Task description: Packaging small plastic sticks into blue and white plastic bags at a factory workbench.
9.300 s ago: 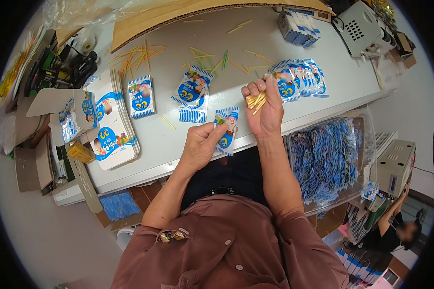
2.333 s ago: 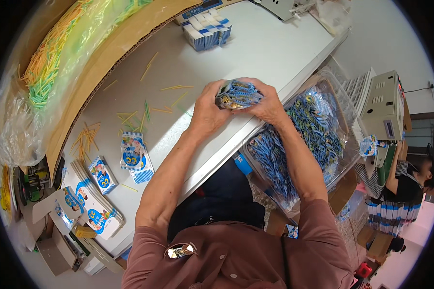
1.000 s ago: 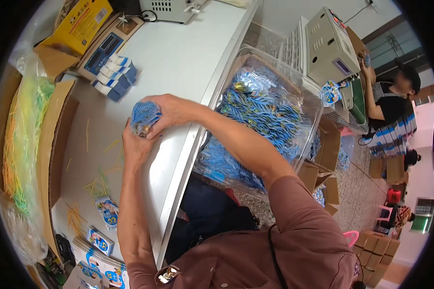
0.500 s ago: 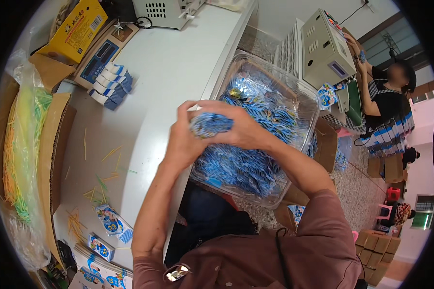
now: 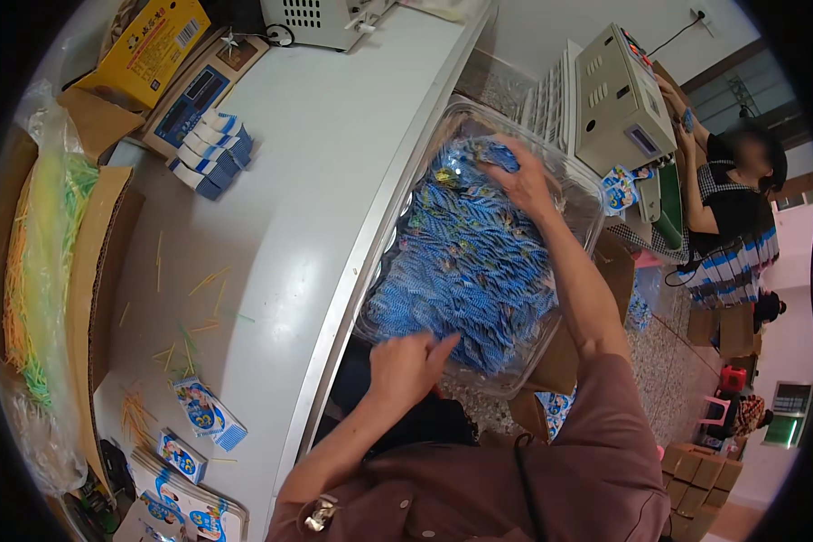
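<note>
Head view: right hand curled round blue packets over clear bin; left hand half-curled, thumb apart, empty

To your left stretches a white table, light glinting off its top. Past its far end you have a pale wall, with a window at far right. A speckled floor spreads on your right, toward a pink stool and a pinkish wall.
</note>
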`<state>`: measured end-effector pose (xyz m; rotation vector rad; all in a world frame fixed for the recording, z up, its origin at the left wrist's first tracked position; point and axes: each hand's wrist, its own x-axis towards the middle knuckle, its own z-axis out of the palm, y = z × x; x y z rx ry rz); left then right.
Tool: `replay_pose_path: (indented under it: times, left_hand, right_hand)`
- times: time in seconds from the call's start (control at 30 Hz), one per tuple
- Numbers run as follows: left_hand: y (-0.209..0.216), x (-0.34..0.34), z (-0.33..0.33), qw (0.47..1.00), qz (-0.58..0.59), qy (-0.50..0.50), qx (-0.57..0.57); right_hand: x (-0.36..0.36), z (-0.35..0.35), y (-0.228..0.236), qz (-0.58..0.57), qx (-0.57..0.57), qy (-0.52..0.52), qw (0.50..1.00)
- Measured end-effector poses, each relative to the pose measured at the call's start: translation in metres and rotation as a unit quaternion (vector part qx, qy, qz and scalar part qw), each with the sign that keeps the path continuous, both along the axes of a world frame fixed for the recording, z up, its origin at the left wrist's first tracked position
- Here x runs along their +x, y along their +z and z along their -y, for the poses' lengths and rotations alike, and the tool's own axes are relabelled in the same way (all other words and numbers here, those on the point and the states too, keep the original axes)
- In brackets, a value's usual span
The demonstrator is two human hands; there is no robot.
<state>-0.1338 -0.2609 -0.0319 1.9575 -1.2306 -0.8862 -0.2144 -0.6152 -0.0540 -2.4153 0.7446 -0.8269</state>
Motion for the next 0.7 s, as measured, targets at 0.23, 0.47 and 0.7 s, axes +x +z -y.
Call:
replay_pose_path:
  times: [0.23, 0.47, 0.7]
  left_hand:
    - [-0.064, -0.006, -0.028, 0.809, -0.497, 0.195, 0.243]
    - [-0.1, -0.025, -0.024, 0.752, -0.602, 0.261, 0.063]
    - [-0.097, -0.023, -0.023, 0.74, -0.624, 0.247, 0.054]
  right_hand:
    - [0.03, 0.005, -0.023, -0.105, 0.186, 0.098, 0.972]
    - [0.031, 0.023, -0.019, -0.127, 0.341, 0.091, 0.927]
    - [0.058, 0.011, -0.026, -0.152, 0.302, 0.045, 0.94]
